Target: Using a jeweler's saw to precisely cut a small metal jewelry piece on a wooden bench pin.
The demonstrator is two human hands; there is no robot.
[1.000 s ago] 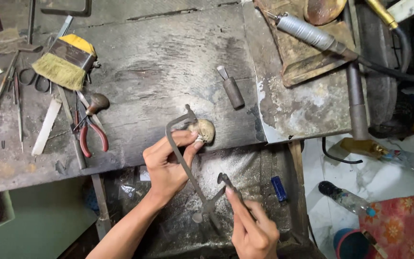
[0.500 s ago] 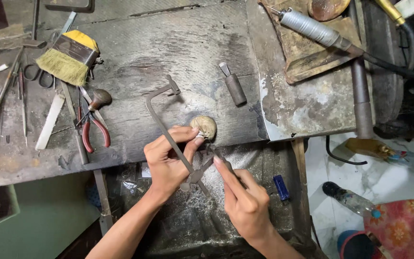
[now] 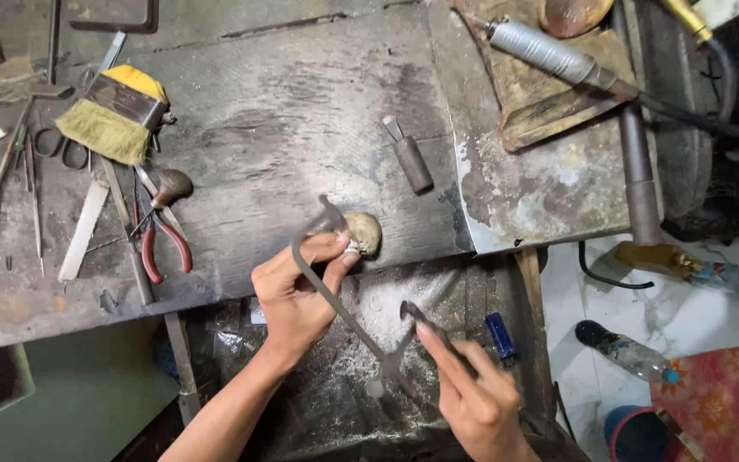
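Running diagonally: jeweller's saw frame (image 3: pixel 335 295), long axis from upper left at the desk edge down to lower right below it. Top bend of frame sits just beside small rounded tan workpiece (image 3: pixel 363 233) at front edge of desk (image 3: pixel 301 128). Left hand (image 3: pixel 297 291) closed around upper part of frame, thumb and fingertips pinching near workpiece, touching or nearly so; exact contact with workpiece unclear. Right hand (image 3: pixel 472 398) at lower end, fingers closed in a pinch on the handle, index laid along it. So frame lies between both hands: left nearer workpiece, right well below desk edge, over the dusty tray (image 3: pixel 361 316) of grey filings. Blade itself too thin to make out.

Outward on desk: dark-handled tool (image 3: pixel 410 158) up right of workpiece, apart. Red-handled pliers (image 3: pixel 164 244) to the left, near; yellow-handled brush (image 3: pixel 115 115) further up left. Flex-shaft handpiece (image 3: pixel 549 53) at top right, hose trailing off right. Blue lighter-like item (image 3: pixel 499 335) just right of right hand. Plastic bottle (image 3: pixel 626 351) on floor, well apart.
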